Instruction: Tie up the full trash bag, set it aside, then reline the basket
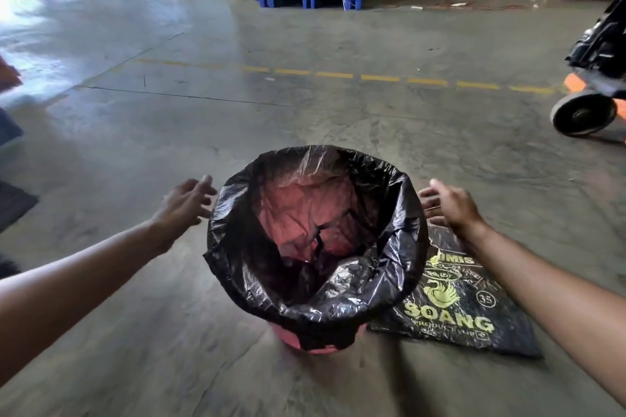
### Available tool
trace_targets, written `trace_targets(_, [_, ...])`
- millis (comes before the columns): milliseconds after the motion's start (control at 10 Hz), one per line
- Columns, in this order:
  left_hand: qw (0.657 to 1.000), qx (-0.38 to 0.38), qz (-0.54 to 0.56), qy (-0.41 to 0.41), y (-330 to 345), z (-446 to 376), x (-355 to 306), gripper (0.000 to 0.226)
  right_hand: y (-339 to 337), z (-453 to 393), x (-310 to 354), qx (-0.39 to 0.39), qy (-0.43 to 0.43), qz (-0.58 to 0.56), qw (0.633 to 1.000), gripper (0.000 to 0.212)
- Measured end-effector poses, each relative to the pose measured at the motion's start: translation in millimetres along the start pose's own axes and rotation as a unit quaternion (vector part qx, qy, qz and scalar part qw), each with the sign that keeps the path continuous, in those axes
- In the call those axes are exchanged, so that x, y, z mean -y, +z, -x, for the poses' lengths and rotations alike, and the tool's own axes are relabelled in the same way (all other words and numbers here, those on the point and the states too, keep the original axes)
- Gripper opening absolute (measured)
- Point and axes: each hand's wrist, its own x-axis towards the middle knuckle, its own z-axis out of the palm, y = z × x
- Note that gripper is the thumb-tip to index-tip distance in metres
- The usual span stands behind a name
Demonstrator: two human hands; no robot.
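A pink basket [298,342] stands on the concrete floor [169,132], lined with a black trash bag [237,247] whose mouth is folded out over the rim and hangs down the outside wall, so that only a strip of pink shows at the base. The bag's mouth gapes wide and the pink inside of the basket glows through the thin plastic. The left hand [184,206] hovers just beside the bag's left edge, fingers [203,186] spread and loosely curled, holding nothing and not quite touching the plastic. The right hand [450,205] sits just beside the right edge, fingers likewise open and empty. Below the right wrist, a flat black pack of bags [457,311] with yellow print lies on the floor, touching the basket's right side and partly tucked behind it. The floor around the basket is open on the left and ahead, up to a dashed yellow line [379,78]. A wheeled cart [592,88] stands well apart at the far right, and stacked cartons on a blue pallet [305,0] stand far behind.
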Motion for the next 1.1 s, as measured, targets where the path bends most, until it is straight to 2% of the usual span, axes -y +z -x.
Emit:
trace_targets(100, [0.991, 0.079, 0.106, 0.030, -15.4, 49.2, -13.9, 0.060, -14.4, 45.7, 7.3, 0.055, -0.041, -0.014, 0.998, 0.061])
trace_targets(200, [0.973, 0.180, 0.143, 0.030, -1.0, 94.0, -10.1, 0.073, -2.4, 87.8, 0.9, 0.138, -0.035, 0.002, 0.990, 0.067])
trace_targets(300, [0.968, 0.148, 0.193, 0.064, 24.6, 100.8, 2.8, 0.059, 25.6, 110.6, -0.1, 0.140, -0.052, -0.001, 0.989, 0.050])
trace_targets(400, [0.974, 0.071, 0.191, 0.102, 30.4, 63.2, 0.4, 0.078, 43.7, 99.3, 6.2, 0.099, -0.079, -0.020, 0.992, 0.033])
trace_targets(500, [0.975, 0.058, 0.186, 0.106, 28.7, 30.1, -11.5, 0.073, 51.8, 82.0, 13.5, 0.074, -0.091, -0.026, 0.993, 0.032])
trace_targets(600, [0.975, 0.051, 0.191, 0.097, 36.7, 6.9, -23.8, 0.084, 60.3, 59.8, 23.4, 0.036, -0.088, -0.009, 0.995, 0.063])
trace_targets(700, [0.983, 0.043, 0.162, 0.077, 44.6, 2.6, -22.3, 0.079, 64.3, 48.9, 21.5, 0.025, -0.079, 0.000, 0.997, 0.077])
trace_targets(800, [0.990, 0.042, 0.117, 0.061, 49.6, -0.5, -9.9, 0.065, 57.6, 41.2, 4.9, 0.034, -0.065, 0.009, 0.997, 0.078])
trace_targets(900, [0.992, 0.071, 0.105, 0.028, 47.1, -12.3, 6.5, 0.067, 52.2, 17.9, -28.1, 0.081, -0.030, 0.005, 0.996, 0.101])
trace_targets(1000, [0.995, 0.070, 0.058, 0.030, 45.3, -5.8, -2.2, 0.081, 56.3, 47.9, 5.1, 0.085, -0.051, 0.017, 0.995, 0.092])
trace_targets(1100, [0.999, 0.015, -0.013, 0.029, 29.6, -8.6, -0.5, 0.087, 39.8, 61.1, 18.6, 0.079, -0.051, 0.040, 0.995, 0.064])
